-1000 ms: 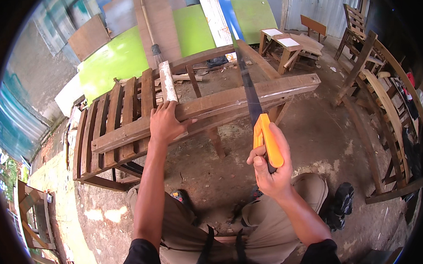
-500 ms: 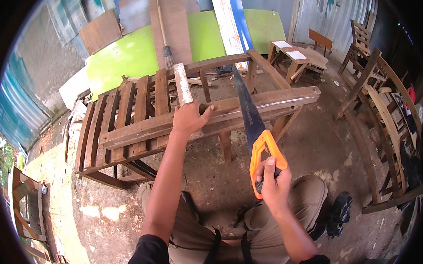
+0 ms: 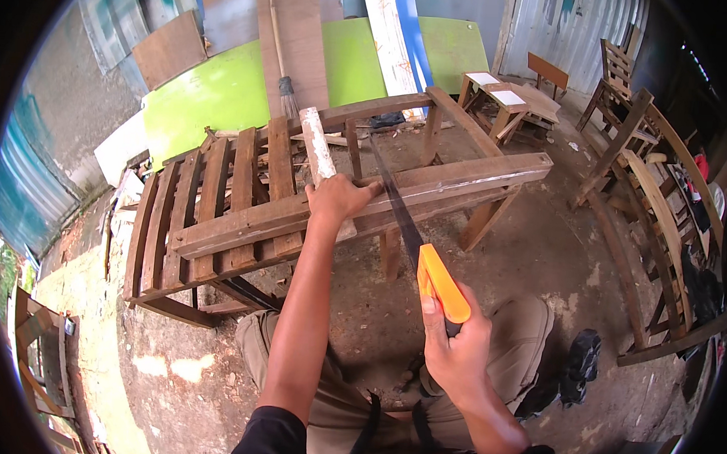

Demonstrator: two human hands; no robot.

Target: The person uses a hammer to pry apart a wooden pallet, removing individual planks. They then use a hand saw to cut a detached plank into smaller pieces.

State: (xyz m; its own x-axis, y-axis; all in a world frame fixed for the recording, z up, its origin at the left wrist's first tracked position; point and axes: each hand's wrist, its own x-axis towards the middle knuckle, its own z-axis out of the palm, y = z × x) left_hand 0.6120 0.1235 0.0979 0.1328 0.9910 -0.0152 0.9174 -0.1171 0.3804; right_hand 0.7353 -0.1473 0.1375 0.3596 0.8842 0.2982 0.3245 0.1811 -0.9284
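Observation:
My right hand [image 3: 458, 342] is wrapped around the orange handle of a hand saw [image 3: 403, 220]. The saw's dark blade points away from me and lies against a long wooden beam [image 3: 461, 176], just right of my left hand. Laid crosswise, the beam rests on a slatted wooden frame [image 3: 221, 174]. My left hand [image 3: 338, 199] grips the beam from above, its thumb toward the blade. Under that hand passes a board with flaking white paint [image 3: 317, 145]. Whether the teeth have cut into the wood, I cannot tell.
Stacked wooden chair frames [image 3: 660, 205] stand on the right, and a small wooden desk [image 3: 504, 96] at the back right. A broom [image 3: 282, 72] leans among panels, including a green one [image 3: 216, 94]. A dark shoe [image 3: 580, 367] shows beside my knee.
The saw has swung left and its blade has come against the beam close to my left hand. Its handle has turned edge-on. My left hand stays on the beam.

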